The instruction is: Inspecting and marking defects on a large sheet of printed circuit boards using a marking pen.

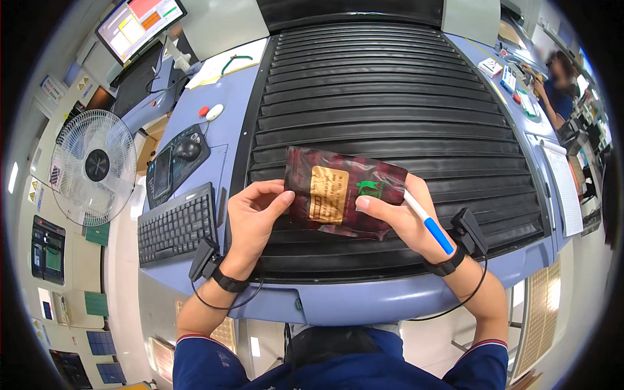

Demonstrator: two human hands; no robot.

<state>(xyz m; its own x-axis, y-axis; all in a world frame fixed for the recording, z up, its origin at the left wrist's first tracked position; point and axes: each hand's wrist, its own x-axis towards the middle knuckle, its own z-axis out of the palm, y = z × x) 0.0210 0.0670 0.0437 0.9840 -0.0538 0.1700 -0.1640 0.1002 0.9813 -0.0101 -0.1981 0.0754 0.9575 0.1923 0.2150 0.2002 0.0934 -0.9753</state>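
A dark red and black foil packet (351, 205) with a gold label and a green figure is held up in front of me, above the black ribbed cover (390, 97). My left hand (247, 221) is closed at the packet's left edge, with thumb and forefinger pinching it. Around the right end my right hand (413, 227) is closed, its thumb lying over the front and its other fingers hidden behind. A white marker pen (429, 226) with a blue end is also tucked in my right hand, slanting down across the wrist.
Left of the cover are a keyboard (175, 224), a mouse (188, 148), red and white oval pieces (215, 112) and a monitor (143, 27). A fan (97, 166) stands farther left. A notepad (563, 188) lies at right; a person (560, 88) is beyond.
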